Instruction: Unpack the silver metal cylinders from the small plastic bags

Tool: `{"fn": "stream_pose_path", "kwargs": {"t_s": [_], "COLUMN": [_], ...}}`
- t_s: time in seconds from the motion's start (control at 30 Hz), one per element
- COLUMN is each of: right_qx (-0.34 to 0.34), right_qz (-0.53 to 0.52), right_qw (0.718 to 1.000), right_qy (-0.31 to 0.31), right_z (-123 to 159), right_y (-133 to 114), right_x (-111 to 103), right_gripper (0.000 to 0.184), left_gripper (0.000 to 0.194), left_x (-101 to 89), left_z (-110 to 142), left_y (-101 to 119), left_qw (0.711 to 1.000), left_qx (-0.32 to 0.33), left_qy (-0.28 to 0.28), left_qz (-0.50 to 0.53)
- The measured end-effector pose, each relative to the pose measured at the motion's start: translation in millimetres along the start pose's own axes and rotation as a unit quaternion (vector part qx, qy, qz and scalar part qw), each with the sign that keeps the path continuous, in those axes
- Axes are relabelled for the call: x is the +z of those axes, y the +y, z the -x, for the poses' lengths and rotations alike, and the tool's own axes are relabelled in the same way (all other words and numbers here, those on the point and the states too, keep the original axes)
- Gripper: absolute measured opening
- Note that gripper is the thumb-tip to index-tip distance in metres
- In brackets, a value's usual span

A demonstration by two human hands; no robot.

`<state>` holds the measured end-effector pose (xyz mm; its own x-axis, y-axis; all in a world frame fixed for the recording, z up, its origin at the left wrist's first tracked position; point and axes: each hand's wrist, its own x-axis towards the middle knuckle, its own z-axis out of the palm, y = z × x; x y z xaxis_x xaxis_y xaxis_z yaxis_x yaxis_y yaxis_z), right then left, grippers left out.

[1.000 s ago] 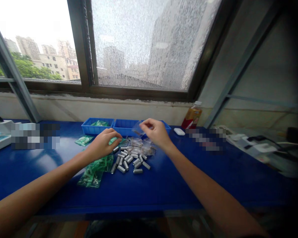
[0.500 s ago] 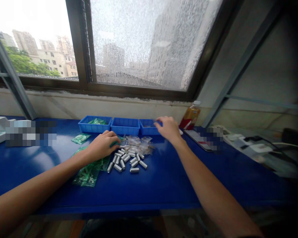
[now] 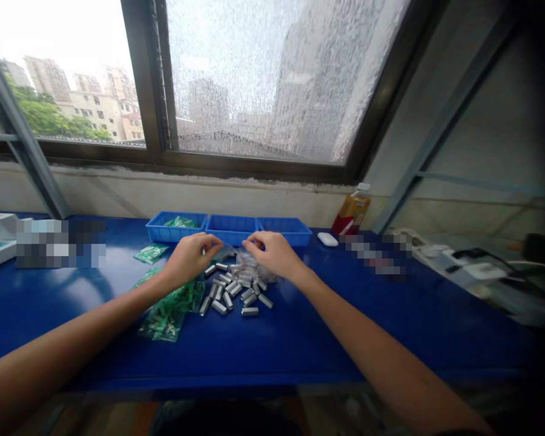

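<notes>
My left hand (image 3: 193,257) is closed in a pinch on a small see-through plastic bag (image 3: 227,249) just behind the metal pieces. Facing it, my right hand (image 3: 275,253) has its thumb and fingers pressed together above a pile of clear plastic bags (image 3: 247,266); what it holds, if anything, is hidden. Several short silver metal cylinders (image 3: 227,300) lie loose in front of both hands. Left of them, partly under my left forearm, is a heap of green plastic bags (image 3: 163,315). One more green bag (image 3: 149,253) lies apart behind that forearm.
Three blue bins stand in a row at the back: a left bin (image 3: 152,234) with green bags inside, a middle bin (image 3: 231,223) and a right bin (image 3: 300,237). Further right are a white case (image 3: 327,239), a drink bottle (image 3: 352,212) and a power strip (image 3: 463,269).
My right hand has come left from the right bin to the clear bags, nearer my left hand. My left hand has shifted slightly, its fingers now pinching. The white case now shows fully.
</notes>
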<state>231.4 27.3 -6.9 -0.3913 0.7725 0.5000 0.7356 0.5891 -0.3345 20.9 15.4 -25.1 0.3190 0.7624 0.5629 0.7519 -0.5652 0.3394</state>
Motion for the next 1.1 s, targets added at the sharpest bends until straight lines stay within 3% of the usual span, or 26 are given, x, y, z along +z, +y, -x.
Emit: {"fn": "stream_pose_path", "kwargs": {"t_s": [0.1,0.17,0.23,0.33,0.47,0.6,0.77,0.87,0.97,1.03,1.1], "right_qx": [0.052,0.105,0.149,0.191,0.229,0.259,0.232,0.161,0.019,-0.082,-0.158], "right_qz": [-0.143,-0.268,-0.386,-0.485,-0.522,-0.537,-0.503,-0.430,-0.267,-0.155,-0.073], "right_qw": [0.986,0.951,0.901,0.844,0.813,0.792,0.827,0.888,0.959,0.976,0.975], "right_qy": [-0.069,-0.114,-0.134,-0.124,-0.120,-0.133,-0.098,-0.023,0.088,0.129,0.137], "right_z": [2,2,2,2,4,5,7,9,12,15,18], "right_y": [-15,-22,-26,-28,-27,-26,-29,-34,-38,-39,-41], "right_x": [7,11,12,12,11,15,23,20,12,8,7], "right_gripper": [0.046,0.056,0.059,0.050,0.028,0.031,0.020,0.015,0.013,0.015,0.017], "left_gripper": [0.029,0.030,0.029,0.024,0.021,0.019,0.020,0.020,0.021,0.032,0.046], "left_x": [-12.0,-16.5,-17.2,-13.2,-9.5,-12.6,-13.5,-11.2,-10.8,-11.4,-11.8], "left_z": [3,6,9,13,14,13,15,16,14,12,10], "left_y": [5,10,15,18,12,7,14,18,20,20,21], "left_qw": [0.994,0.991,0.994,0.998,0.989,0.975,0.960,0.970,0.989,0.989,0.951], "left_qx": [-0.082,-0.088,-0.053,0.057,0.135,0.186,0.263,0.236,0.148,0.044,-0.069], "left_qy": [0.023,0.030,0.024,0.009,0.033,0.091,0.071,0.034,-0.017,-0.062,-0.099], "left_qz": [0.075,0.095,0.088,0.032,-0.045,-0.083,-0.066,-0.044,0.019,0.129,0.284]}}
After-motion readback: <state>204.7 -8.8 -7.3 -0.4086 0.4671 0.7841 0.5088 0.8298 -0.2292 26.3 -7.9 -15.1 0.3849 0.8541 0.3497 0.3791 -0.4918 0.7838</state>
